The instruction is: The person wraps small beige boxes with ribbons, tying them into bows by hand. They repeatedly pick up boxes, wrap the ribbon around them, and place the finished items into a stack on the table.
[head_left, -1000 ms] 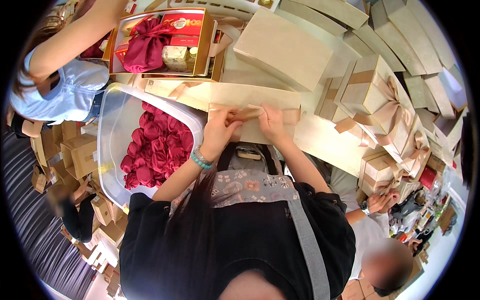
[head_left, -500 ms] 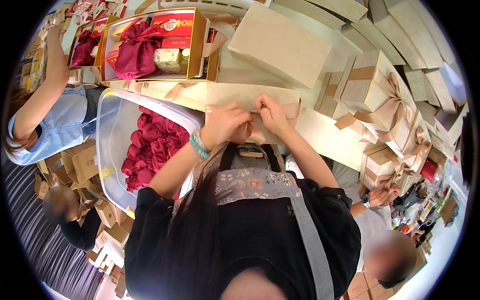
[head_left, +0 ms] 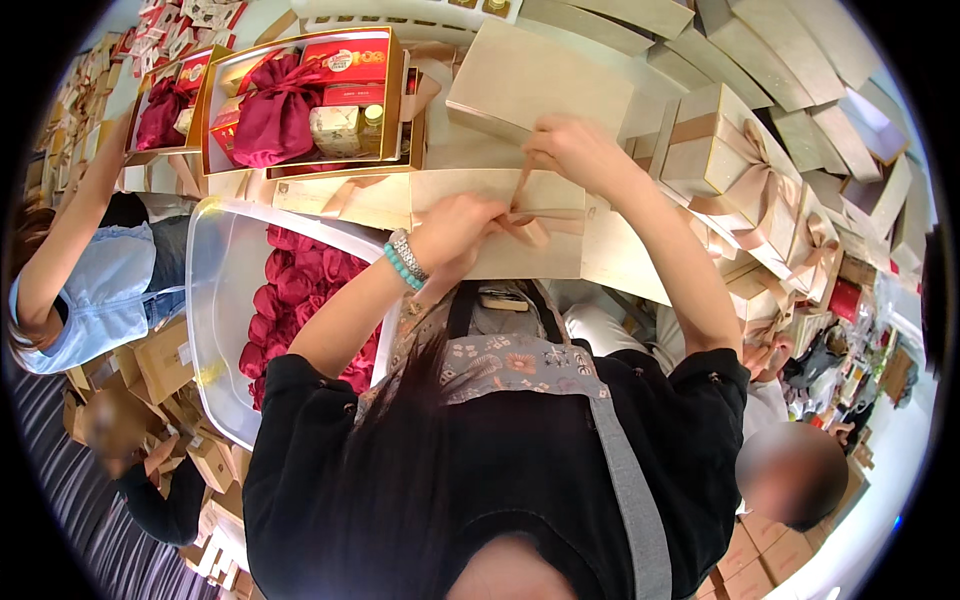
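Both of my hands are on a satin ribbon (head_left: 528,232) around a cream box (head_left: 445,190) at the table's near edge. My left hand (head_left: 458,225) is closed on the ribbon near the box's middle, its fingertips partly hidden. Higher up, my right hand (head_left: 565,150) pinches a ribbon end drawn taut upward from that middle. A lidded cream box (head_left: 535,75) lies behind. Below and left stands a clear plastic tub (head_left: 218,300) holding several dark red fabric pouches (head_left: 295,280).
An open gift box (head_left: 390,95) with packets sits at the upper left. Ribboned boxes (head_left: 720,145) and stacked cream boxes (head_left: 760,45) fill the right. A co-worker in blue (head_left: 80,300) works at left; another person (head_left: 790,470) is at lower right, a third (head_left: 150,500) at lower left.
My right hand has moved up and right, drawing a ribbon end taut. My left hand stays near the box's middle, where a loop of ribbon now shows below the fingers.
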`<state>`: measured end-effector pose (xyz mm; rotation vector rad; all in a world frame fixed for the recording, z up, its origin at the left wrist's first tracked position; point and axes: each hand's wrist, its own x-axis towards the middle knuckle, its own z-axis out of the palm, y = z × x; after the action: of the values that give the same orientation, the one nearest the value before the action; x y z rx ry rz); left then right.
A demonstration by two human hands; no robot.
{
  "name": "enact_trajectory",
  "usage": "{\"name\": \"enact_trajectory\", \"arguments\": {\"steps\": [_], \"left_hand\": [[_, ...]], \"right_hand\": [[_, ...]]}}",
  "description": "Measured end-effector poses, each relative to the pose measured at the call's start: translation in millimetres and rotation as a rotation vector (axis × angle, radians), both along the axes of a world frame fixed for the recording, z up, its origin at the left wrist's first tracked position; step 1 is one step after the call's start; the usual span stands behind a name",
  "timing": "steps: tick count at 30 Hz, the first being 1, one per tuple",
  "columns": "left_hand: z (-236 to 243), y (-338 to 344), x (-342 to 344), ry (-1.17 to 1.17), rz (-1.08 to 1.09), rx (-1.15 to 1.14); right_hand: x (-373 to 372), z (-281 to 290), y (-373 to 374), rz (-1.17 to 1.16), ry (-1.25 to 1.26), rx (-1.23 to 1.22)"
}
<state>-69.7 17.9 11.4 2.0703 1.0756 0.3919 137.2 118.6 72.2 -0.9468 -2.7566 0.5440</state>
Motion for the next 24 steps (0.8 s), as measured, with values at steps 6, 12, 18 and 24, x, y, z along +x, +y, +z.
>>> {"name": "enact_trajectory", "arguments": {"steps": [6,12,18,24], "left_hand": [[-16.9,-0.6,2.6,-0.116,0.152,-0.085],[-12.9,-8.7,6.0,-0.268,0.264,-0.18],[-33.8,-17.7,5.7,-0.265,0.348,-0.173],[-34.6,-19.9,8.0,-0.236,0.351,-0.079]], "right_hand": [[-62.3,40.2,-32.3,0.132,-0.212,0.339],[-66.6,52.1,-176.9,-0.137,-0.357,0.045],[-10.3,15.6,-226.2,-0.312,-0.308,-0.618],[-36.0,-57.4,-183.0,-0.844,0.441,-0.749]]}}
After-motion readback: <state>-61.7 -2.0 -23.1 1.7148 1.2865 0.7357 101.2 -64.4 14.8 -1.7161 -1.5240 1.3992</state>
